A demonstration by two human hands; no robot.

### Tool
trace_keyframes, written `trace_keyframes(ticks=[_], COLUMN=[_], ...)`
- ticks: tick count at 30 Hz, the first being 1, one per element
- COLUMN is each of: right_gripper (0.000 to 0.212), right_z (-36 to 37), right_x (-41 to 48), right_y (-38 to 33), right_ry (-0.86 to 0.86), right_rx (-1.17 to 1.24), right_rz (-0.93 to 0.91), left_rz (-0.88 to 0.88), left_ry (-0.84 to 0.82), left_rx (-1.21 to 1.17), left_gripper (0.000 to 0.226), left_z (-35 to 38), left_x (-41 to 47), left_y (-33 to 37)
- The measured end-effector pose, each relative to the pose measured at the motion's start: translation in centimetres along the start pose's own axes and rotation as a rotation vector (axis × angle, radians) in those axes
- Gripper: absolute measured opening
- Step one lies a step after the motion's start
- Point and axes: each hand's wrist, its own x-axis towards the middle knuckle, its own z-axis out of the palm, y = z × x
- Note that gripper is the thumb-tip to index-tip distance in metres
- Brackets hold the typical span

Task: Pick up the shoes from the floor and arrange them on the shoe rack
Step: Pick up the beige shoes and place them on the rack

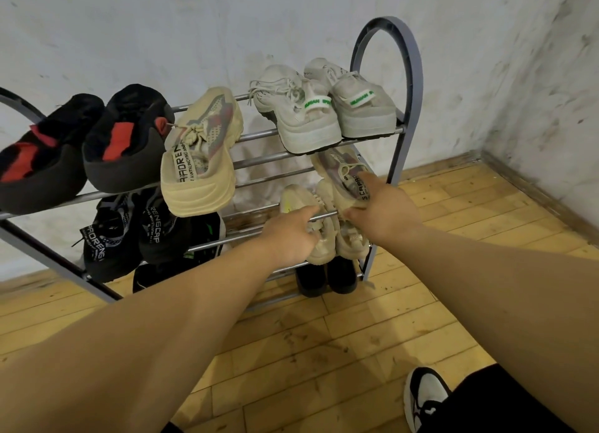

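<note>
On the top tier of the shoe rack (pixel 411 85), from its left end, lie two black-and-red shoes (pixel 126 140), a beige strapped shoe (pixel 201 160) whose heel strap reads roughly "APAOREN", and at the right end a pale grey pair (pixel 311 114) with green lettering on the heel tabs, too small to read.

On the middle tier's left sit black shoes (pixel 107 238) printed "PAORENG" and "RENGCAP". At that tier's right end the left hand (pixel 291 234) curls its fingers round a plain beige shoe (pixel 324 243), thumb stretched toward the front rail. Just under the top tier, the right hand (pixel 385 208) pinches a second strapped shoe (pixel 340 173), marked "CAPAO", thumb beneath the heel and forefinger laid along its top.

A black pair (pixel 324 277) stands on the bottom tier, below the hands. In front of the rack, on the wooden floor (pixel 324 351), is the person's own black-and-white shoe (pixel 424 397).
</note>
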Motion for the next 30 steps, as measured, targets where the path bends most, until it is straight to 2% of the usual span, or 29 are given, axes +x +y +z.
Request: trace_keyframes(ticks=[5, 9, 10, 12, 15, 18, 20, 23, 24, 27, 30], right_gripper=[0.067, 0.056, 0.054, 0.067, 0.071, 0.066, 0.065, 0.064, 0.064, 0.062, 0.060], right_z=[-1.0, -2.0, -2.3, -3.1, -4.8, -6.4, -7.0, -7.1, -7.0, -6.8, -6.7], right_x=[-0.3, -1.1, -1.4, -2.2, -3.6, -5.1, -6.2, -7.5, -7.7, -8.1, -8.5], right_y=[-0.4, -1.7, -2.1, -2.9, -4.8, -7.3, -8.8, -10.7, -11.0, -11.9, -12.5], right_ry=[-0.005, -0.086, -0.135, -0.214, -0.174, -0.172, -0.225, -0.271, -0.273, -0.295, -0.341], right_rx=[-0.051, -0.144, -0.150, -0.150, -0.101, 0.039, 0.133, 0.202, 0.196, 0.216, 0.316], right_rz=[0.035, -0.007, -0.018, -0.064, -0.172, -0.235, -0.268, -0.299, -0.308, -0.316, -0.274], left_rz=[0.066, 0.208, 0.262, 0.357, 0.408, 0.289, 0.146, -0.161, -0.215, -0.238, -0.197], left_ry=[-0.050, 0.038, 0.090, 0.246, 0.527, 0.742, 0.784, 0.618, 0.545, 0.415, 0.417], left_rx=[0.173, 0.169, 0.200, 0.246, 0.184, 0.140, 0.105, -0.054, -0.146, -0.672, -1.057], left_gripper=[0.067, 0.056, 0.053, 0.048, 0.042, 0.040, 0.043, 0.051, 0.052, 0.048, 0.038], left_z=[-1.2, -4.0, -5.0, -7.2, -10.4, -12.8, -13.8, -14.3, -14.2, -13.7, -13.1], left_x=[-2.4, -7.3, -8.8, -11.9, -15.8, -17.7, -17.9, -17.8, -17.9, -17.9, -17.7], left_y=[0.7, 2.7, 3.3, 4.0, 3.9, 2.7, 1.5, -0.3, -0.7, -0.6, 0.0])
